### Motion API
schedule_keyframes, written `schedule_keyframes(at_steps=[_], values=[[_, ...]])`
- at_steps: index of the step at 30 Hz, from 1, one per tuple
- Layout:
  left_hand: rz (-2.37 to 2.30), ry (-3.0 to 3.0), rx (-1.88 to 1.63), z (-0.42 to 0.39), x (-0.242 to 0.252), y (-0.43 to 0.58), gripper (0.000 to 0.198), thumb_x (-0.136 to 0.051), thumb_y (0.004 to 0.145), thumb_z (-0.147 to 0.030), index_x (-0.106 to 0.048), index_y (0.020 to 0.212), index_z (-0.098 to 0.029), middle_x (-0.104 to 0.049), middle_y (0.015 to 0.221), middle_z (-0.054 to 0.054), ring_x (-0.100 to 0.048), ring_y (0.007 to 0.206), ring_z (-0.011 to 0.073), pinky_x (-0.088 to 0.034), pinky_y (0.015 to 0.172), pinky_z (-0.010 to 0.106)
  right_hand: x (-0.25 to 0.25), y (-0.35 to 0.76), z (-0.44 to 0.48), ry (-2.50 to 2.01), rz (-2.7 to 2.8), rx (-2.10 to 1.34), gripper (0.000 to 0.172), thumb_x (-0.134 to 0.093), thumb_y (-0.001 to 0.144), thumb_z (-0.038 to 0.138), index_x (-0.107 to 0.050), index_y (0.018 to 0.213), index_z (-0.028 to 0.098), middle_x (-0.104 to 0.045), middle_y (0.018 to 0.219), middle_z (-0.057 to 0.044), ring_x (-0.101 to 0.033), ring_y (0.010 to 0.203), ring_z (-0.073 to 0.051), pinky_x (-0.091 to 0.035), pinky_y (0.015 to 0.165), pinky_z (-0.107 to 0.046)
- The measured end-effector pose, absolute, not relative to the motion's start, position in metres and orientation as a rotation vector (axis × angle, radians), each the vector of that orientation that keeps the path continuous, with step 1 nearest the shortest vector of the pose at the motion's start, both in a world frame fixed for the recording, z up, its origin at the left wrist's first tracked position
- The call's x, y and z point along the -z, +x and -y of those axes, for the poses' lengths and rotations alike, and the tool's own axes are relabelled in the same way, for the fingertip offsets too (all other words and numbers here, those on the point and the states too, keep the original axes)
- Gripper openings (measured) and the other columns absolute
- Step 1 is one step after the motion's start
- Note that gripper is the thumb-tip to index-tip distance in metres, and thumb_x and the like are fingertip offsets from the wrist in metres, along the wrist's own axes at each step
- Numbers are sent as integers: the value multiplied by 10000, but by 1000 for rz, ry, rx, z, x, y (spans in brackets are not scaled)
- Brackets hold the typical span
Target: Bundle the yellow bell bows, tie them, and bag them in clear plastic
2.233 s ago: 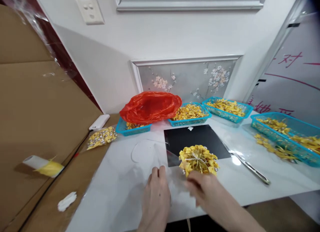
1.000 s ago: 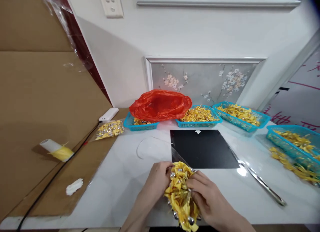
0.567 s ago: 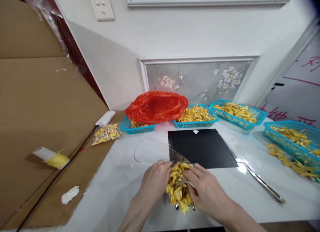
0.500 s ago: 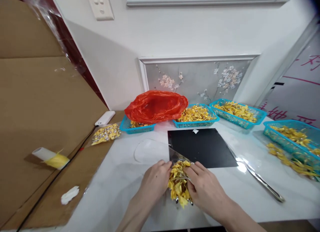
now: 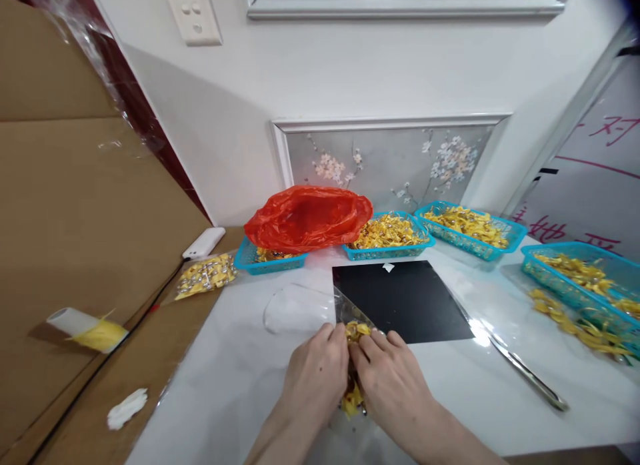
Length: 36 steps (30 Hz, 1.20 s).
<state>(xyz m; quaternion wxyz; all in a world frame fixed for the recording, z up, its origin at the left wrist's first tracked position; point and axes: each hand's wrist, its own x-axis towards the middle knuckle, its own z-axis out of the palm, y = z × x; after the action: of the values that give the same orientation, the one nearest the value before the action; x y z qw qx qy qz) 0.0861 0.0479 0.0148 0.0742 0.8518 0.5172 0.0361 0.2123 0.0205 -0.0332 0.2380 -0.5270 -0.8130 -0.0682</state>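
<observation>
My left hand (image 5: 316,377) and my right hand (image 5: 389,379) are pressed together over a bunch of yellow folded pieces with silver beads (image 5: 353,401) at the near edge of the white table (image 5: 240,385). Both hands are closed on the bunch; only its top and bottom tips show between them. A clear plastic bag (image 5: 348,310) sticks up just behind my fingers, its corner over the black sheet (image 5: 400,298). How far the bunch sits inside the bag I cannot tell.
Several blue baskets of yellow pieces (image 5: 387,237) line the back and right. A red plastic bag (image 5: 307,216) covers the left basket. Metal tongs (image 5: 520,371) lie at the right. A packed clear bag (image 5: 205,276), a white device (image 5: 203,243) and cardboard (image 5: 75,205) are at the left.
The yellow bunch lay spread as a round on the black sheet with my hands beside it. My hands have gathered it, squeezed it narrow and now close round it almost entirely.
</observation>
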Motion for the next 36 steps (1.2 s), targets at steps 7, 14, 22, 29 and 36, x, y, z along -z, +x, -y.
schedule_keyframes(at_steps=[7,14,22,29,36], values=[[-1594,2527,-110,-41,-10,88,487,-302,877,-82,-500,1322,-63,-673,1101,185,-676,921,306,-546,760,430,43,217,-27,-1438,1950,-10,295,-523,762,25,-671,968,176,-705,870,-63,-659,759,-208,-519,653,-297],[-1601,2502,-182,-44,5,80,501,-283,887,-104,-459,1354,-51,-629,1250,193,-631,1085,259,-523,887,379,56,210,-28,-1398,1634,-123,225,-458,827,74,-580,989,171,-688,826,-45,-661,687,-170,-538,608,-260],[-1504,2662,-249,-50,-4,85,509,-358,831,-67,-521,1312,-94,-684,1131,188,-689,929,297,-572,764,411,51,214,-31,-1125,1762,-103,220,-418,827,80,-579,934,184,-653,735,-48,-605,639,-188,-517,572,-282],[-1245,2836,-542,-27,-10,88,412,-443,882,-124,-552,1272,-197,-705,1056,114,-669,907,267,-555,775,396,47,231,-31,-1174,1548,-122,340,-471,836,106,-586,1148,174,-683,910,-72,-667,762,-174,-568,672,-276],[-1222,1210,-1659,-18,4,64,819,-682,762,-351,-224,1440,-387,-354,1513,35,-233,1417,277,-330,1092,444,16,244,-19,-1159,1434,-80,234,-506,860,123,-659,1032,166,-633,725,-21,-573,549,-115,-504,498,-213]])
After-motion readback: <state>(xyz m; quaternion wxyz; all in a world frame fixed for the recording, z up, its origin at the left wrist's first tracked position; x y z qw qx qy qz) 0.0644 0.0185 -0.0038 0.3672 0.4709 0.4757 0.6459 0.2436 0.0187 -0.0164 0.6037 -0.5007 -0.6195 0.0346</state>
